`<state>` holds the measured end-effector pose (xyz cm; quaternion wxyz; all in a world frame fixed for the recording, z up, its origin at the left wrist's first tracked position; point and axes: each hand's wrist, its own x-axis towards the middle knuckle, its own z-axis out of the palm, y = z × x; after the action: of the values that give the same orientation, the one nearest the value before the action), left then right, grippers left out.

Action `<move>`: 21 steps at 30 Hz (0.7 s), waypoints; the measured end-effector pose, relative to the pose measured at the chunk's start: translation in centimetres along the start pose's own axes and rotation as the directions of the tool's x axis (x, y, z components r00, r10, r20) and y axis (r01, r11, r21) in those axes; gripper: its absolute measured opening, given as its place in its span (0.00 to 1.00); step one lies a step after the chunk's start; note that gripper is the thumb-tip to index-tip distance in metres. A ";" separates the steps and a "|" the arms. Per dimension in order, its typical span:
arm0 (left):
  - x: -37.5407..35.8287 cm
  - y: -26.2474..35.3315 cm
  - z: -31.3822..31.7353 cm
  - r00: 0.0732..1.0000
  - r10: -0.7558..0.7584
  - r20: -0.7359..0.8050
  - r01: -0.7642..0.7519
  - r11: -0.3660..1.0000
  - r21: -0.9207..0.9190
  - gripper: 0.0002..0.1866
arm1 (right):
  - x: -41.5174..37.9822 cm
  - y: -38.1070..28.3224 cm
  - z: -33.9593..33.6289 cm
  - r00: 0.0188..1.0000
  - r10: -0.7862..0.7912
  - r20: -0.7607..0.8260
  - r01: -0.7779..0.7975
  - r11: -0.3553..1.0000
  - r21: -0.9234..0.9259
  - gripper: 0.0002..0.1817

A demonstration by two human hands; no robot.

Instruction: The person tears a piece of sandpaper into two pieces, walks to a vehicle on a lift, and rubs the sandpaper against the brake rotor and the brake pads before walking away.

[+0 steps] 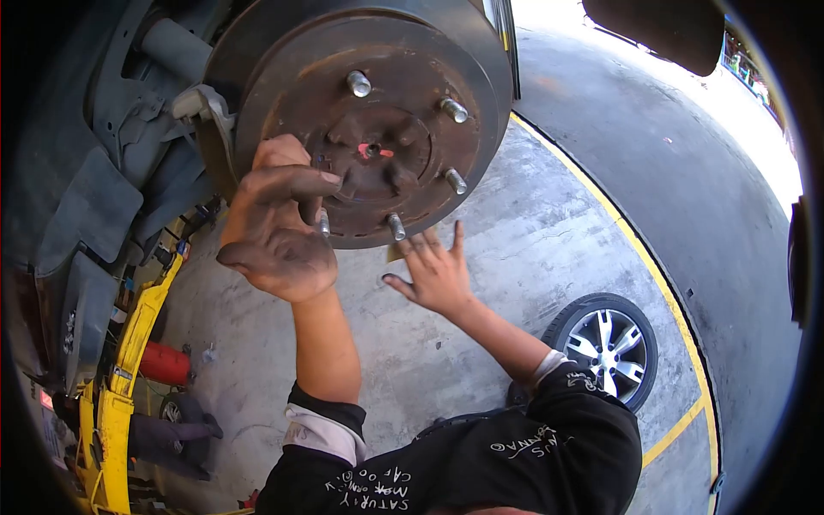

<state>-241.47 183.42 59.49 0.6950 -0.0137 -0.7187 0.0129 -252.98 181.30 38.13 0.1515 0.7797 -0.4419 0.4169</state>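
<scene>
A rusty brown brake disc [283, 103] on a hub faces me, with several bare wheel studs [396, 227] sticking out and a red mark [375, 152] at its centre. My left hand [283, 227] is raised at the disc's lower left, palm toward me and dark with grime. Its fingers are bent but apart, one pointing across the disc face, and nothing shows in them. Under the lower edge of the disc, my right hand [436, 273] has its fingers spread and thumb out. A small yellowish piece [395, 252] shows by its fingertips, partly hidden.
A wheel with a tyre [604, 350] lies on the concrete floor at right, beside a yellow line [635, 227]. Suspension parts [112, 163] hang at upper left. Below them stand a yellow lift arm [129, 369], a red cylinder [165, 364] and another wheel [178, 421].
</scene>
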 end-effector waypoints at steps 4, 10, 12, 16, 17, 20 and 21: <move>0.0 0.2 0.2 1.000 -0.017 -0.016 0.017 1.000 -0.001 0.47 | 1.3 6.5 -3.9 0.997 0.074 -0.025 -0.078 0.951 -0.301 0.41; 0.2 0.4 0.3 1.000 -0.017 -0.018 0.018 0.998 0.055 0.47 | 9.8 13.7 -12.1 0.984 -0.127 -0.126 0.072 0.927 -0.369 0.49; 0.3 0.4 0.2 1.000 0.003 -0.001 -0.003 0.999 0.045 0.46 | 11.7 13.8 -14.4 0.976 -0.193 -0.098 0.134 0.893 -0.429 0.49; 0.2 0.2 0.6 0.999 0.035 -0.038 -0.033 0.998 0.049 0.47 | 8.8 14.7 -13.3 0.971 -0.235 0.033 0.233 0.920 -0.314 0.45; -0.2 0.2 0.7 0.998 -0.022 -0.065 0.023 1.000 0.013 0.46 | 7.5 14.4 -12.2 0.977 -0.213 0.013 0.209 0.942 -0.263 0.43; -0.1 1.2 0.7 0.988 -0.141 -0.057 0.144 0.987 0.072 0.47 | 4.3 12.6 -7.4 0.976 -0.208 -0.060 0.195 0.966 -0.168 0.32; 0.0 1.3 0.8 0.990 -0.133 -0.044 0.135 0.988 0.068 0.47 | 3.5 11.9 -6.1 0.968 -0.246 -0.039 0.236 0.957 -0.171 0.27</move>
<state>-242.24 184.72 59.40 0.7082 0.0590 -0.7034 -0.0086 -264.89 176.29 42.99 0.2784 0.7997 -0.3717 0.3806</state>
